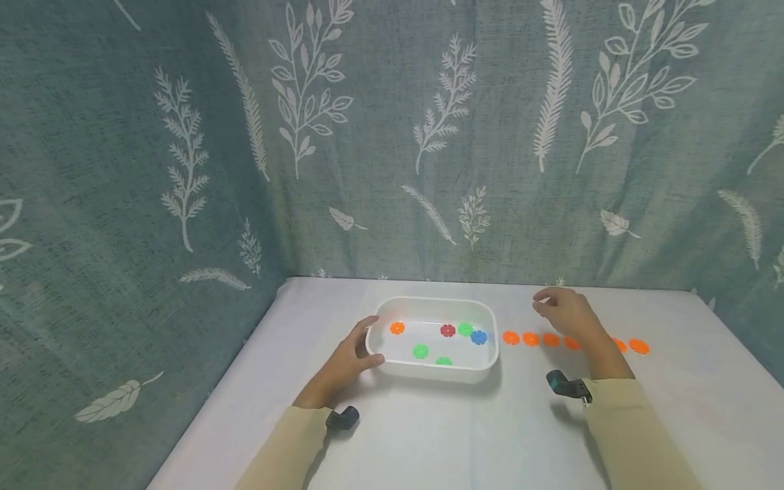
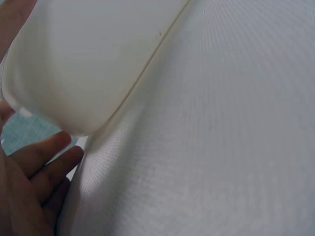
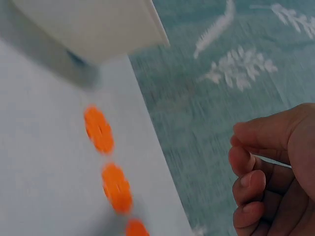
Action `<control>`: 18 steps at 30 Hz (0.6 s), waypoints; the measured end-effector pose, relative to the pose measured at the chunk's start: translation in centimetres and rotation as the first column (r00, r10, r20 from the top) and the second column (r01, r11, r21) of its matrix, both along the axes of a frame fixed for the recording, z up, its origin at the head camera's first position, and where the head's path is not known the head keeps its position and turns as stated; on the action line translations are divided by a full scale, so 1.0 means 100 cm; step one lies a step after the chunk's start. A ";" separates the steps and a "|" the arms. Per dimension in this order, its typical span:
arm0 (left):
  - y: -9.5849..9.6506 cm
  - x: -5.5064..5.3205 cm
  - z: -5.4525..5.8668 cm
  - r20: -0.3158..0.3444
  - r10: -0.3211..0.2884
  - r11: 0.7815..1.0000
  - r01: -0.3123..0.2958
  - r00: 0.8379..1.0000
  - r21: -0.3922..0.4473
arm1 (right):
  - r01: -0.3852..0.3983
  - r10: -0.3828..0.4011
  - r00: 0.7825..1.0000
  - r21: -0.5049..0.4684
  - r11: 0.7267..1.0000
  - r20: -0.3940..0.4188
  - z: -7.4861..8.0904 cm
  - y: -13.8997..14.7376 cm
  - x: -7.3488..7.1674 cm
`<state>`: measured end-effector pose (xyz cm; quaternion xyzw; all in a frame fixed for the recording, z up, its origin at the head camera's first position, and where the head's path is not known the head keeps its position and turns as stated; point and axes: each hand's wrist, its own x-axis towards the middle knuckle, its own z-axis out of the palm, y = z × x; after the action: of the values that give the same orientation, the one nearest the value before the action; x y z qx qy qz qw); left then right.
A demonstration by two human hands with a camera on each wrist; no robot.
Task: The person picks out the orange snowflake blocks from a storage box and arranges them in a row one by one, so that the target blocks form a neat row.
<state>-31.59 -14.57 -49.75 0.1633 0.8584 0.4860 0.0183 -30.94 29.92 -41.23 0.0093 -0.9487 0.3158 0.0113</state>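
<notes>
A white plastic tray [image 1: 429,373] stands on the table, with several notched interlocking discs lying loose on its floor: an orange disc [image 1: 397,328], a red disc [image 1: 448,330], a blue disc [image 1: 479,337] and three green ones. My left hand [image 1: 343,362] grips the tray's left end, thumb at the front rim; the left wrist view shows fingers beside the tray wall [image 2: 98,59]. Above a row of orange discs [image 1: 531,339], my right hand [image 1: 569,316] is raised with curled fingers. Thumb and index tips meet in the right wrist view, and no object shows between them.
The orange row runs rightward from the tray's right side, partly hidden behind my right forearm; its last disc [image 1: 639,346] lies farthest right. A white cloth [image 1: 416,435] covers the table. Patterned green curtains [image 1: 392,136] hang behind and at the left.
</notes>
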 end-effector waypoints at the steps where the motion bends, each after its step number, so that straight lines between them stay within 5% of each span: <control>1: 0.000 0.000 0.000 -0.003 -0.001 1.000 0.001 1.000 0.000 | 0.000 0.000 1.000 -0.003 1.000 0.008 0.000 -0.007 -0.002; 7: -0.002 0.000 0.001 -0.021 -0.004 1.000 0.004 1.000 -0.003 | -0.001 0.002 0.999 -0.028 1.000 0.038 0.001 -0.042 -0.010; 18: -0.001 0.001 -0.001 -0.036 0.000 1.000 -0.001 0.999 -0.011 | -0.129 0.127 0.990 -0.051 0.990 -0.054 0.005 -0.098 -0.017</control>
<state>-31.53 -14.70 -49.83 0.1718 0.8612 0.4784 0.0036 -32.67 20.08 -40.69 0.0780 -0.9366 0.3413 0.0155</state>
